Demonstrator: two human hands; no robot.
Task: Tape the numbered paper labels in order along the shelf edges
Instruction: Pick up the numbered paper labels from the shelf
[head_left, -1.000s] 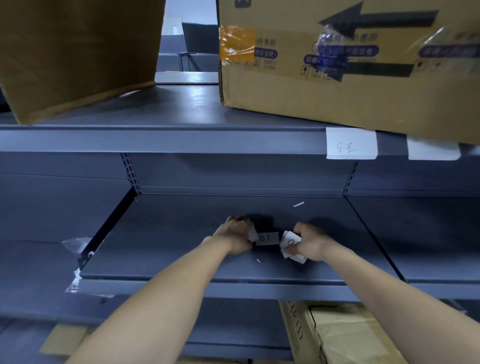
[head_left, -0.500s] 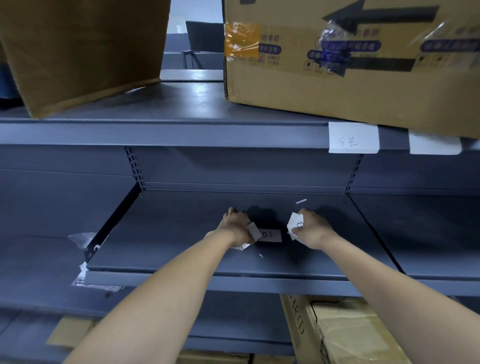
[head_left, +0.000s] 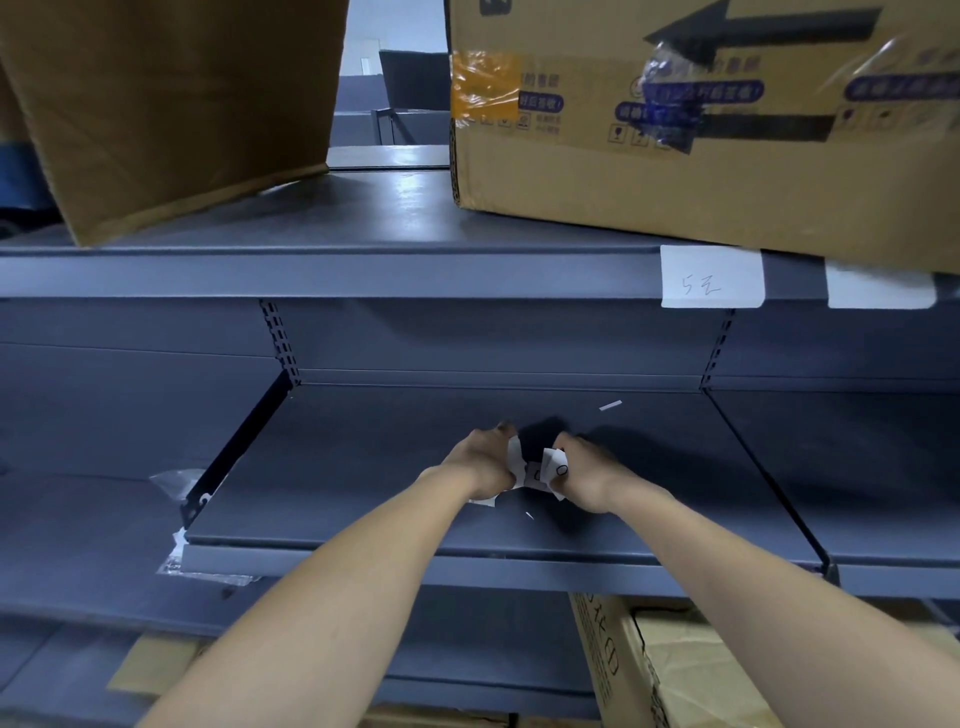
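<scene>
— Where are the small white paper labels (head_left: 555, 466)?
— In the middle of the frame, just over the flat grey metal shelf (head_left: 337, 478).
— And the fingers?
— The left hand (head_left: 483, 462) and right hand (head_left: 589, 475) both pinch the labels, side by side.

Two hands (head_left: 485, 462) (head_left: 587, 475) gripping loose slips (head_left: 551, 464), number unclear; two labels (head_left: 711, 276) (head_left: 880, 288) on the upper shelf edge (head_left: 363, 275); three cardboard boxes (head_left: 171, 104) (head_left: 701, 171) (head_left: 675, 670)
</scene>
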